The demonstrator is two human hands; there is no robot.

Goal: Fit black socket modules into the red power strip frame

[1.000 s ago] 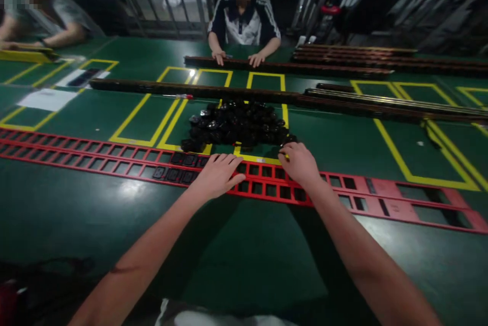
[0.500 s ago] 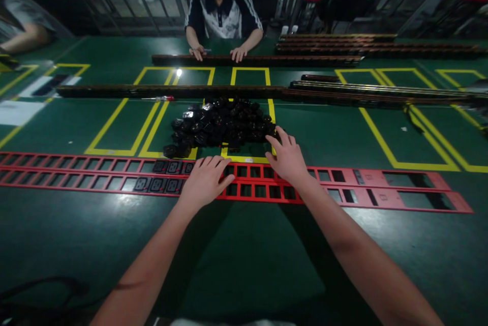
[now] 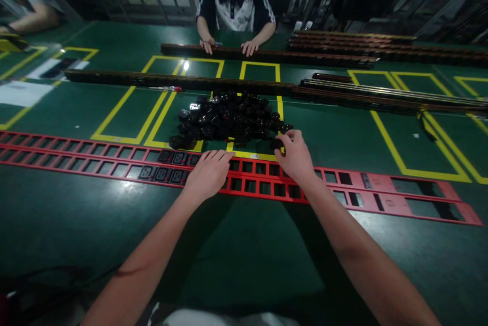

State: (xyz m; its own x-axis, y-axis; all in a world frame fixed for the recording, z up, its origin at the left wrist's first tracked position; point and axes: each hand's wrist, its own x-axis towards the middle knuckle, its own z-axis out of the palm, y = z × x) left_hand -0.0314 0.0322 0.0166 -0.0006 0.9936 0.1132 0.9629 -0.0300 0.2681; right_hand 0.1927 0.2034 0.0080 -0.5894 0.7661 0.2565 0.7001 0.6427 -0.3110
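Observation:
Two red slotted strips (image 3: 385, 184) lie side by side on the green table. Several black power sockets (image 3: 162, 173) sit in their openings left of my left hand (image 3: 209, 174). That hand lies across the strips, fingers stretched out; whatever is under its palm is hidden. A heap of loose black sockets (image 3: 232, 117) stands behind the strips. At the heap's right front edge, my right hand (image 3: 295, 157) has its fingers curled and closed on one black socket (image 3: 277, 144), partly covered by the fingers.
Long dark rails (image 3: 183, 80) run across the table behind the heap, with a red-handled screwdriver (image 3: 176, 89) beside them. More rails (image 3: 351, 41) lie at the back right. Across the table a person (image 3: 236, 5) has both hands on a rail. Yellow tape (image 3: 436, 176) marks rectangles.
My right hand's fingers have closed on a socket at the heap's edge. My left hand stays on the strips. The whole view has shifted and tilted slightly.

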